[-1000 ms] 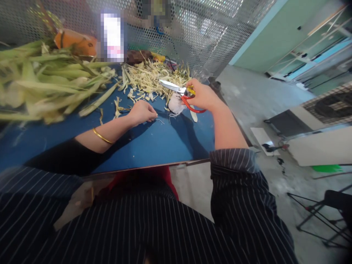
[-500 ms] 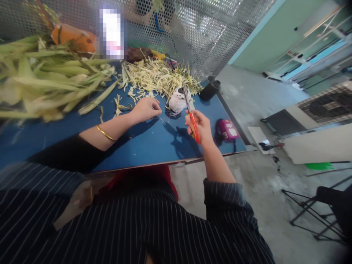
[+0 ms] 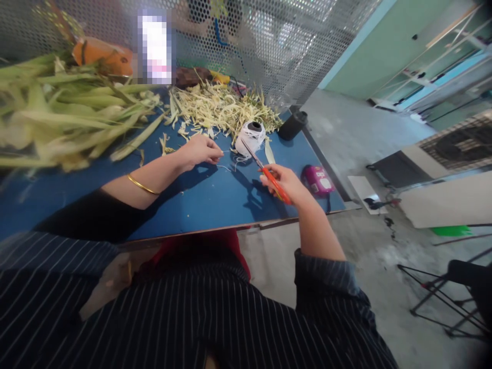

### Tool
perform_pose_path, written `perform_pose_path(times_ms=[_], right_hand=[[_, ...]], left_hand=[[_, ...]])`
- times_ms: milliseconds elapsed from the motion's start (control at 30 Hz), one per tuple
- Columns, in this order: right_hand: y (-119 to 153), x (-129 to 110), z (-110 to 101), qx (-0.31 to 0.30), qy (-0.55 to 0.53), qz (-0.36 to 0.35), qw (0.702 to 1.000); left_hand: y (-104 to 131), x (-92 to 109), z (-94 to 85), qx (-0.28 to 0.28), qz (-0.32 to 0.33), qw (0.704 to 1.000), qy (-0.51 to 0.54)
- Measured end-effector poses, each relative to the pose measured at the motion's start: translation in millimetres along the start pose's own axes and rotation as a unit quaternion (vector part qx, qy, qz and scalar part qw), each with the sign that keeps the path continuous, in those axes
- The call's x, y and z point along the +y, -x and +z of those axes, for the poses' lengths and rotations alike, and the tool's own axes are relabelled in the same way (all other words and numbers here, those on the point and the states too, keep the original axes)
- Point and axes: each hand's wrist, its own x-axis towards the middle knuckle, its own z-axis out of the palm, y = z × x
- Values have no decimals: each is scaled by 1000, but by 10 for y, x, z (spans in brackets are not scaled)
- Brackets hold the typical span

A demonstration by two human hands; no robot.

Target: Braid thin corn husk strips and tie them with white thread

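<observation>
My left hand [image 3: 202, 151], above the blue table [image 3: 215, 200], pinches a thin white thread [image 3: 226, 167] between its fingertips. Wrapped around the red-handled scissors [image 3: 273, 182] is my right hand [image 3: 286, 182]; their blades point up and left toward a white thread spool [image 3: 250, 139]. The spool stands upright with its dark core showing at the top, and loose thread lies by its base. Behind it spreads a pile of pale shredded husk strips [image 3: 219, 107].
Long green husks [image 3: 77, 113] cover the table's left side. A black cylinder [image 3: 292, 126] and a purple packet [image 3: 318, 180] are near the right edge. Behind stands a perforated metal screen [image 3: 277, 46]. A black folding chair [image 3: 467, 282] is at the lower right.
The scissors have tilted left, with their blades now lower and in front of the spool. My right hand has shifted slightly right; my left hand has moved a little left.
</observation>
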Motion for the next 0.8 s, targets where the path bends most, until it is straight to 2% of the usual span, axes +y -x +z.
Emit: perform_pose_path(times_ms=[167,233,400,600,800], right_hand=[[203,-55,-179,-108,-45,51,992],[252,-111,-195,-132,-51,76,987],[153,-205,-83,-84,-43,101,990],[-92,-265,44,-44,-109,83,990],[-156,-205,88,-11,-87,57,995]], left_hand=[[51,29,-44,11,-37,997,74],[64,46,-43,15,-46,994,96],[118,94,-37,-6,-47,993,111],[209,96,-55,-8,-62,993,101],[269,99,-107,-14,-67,993,97]])
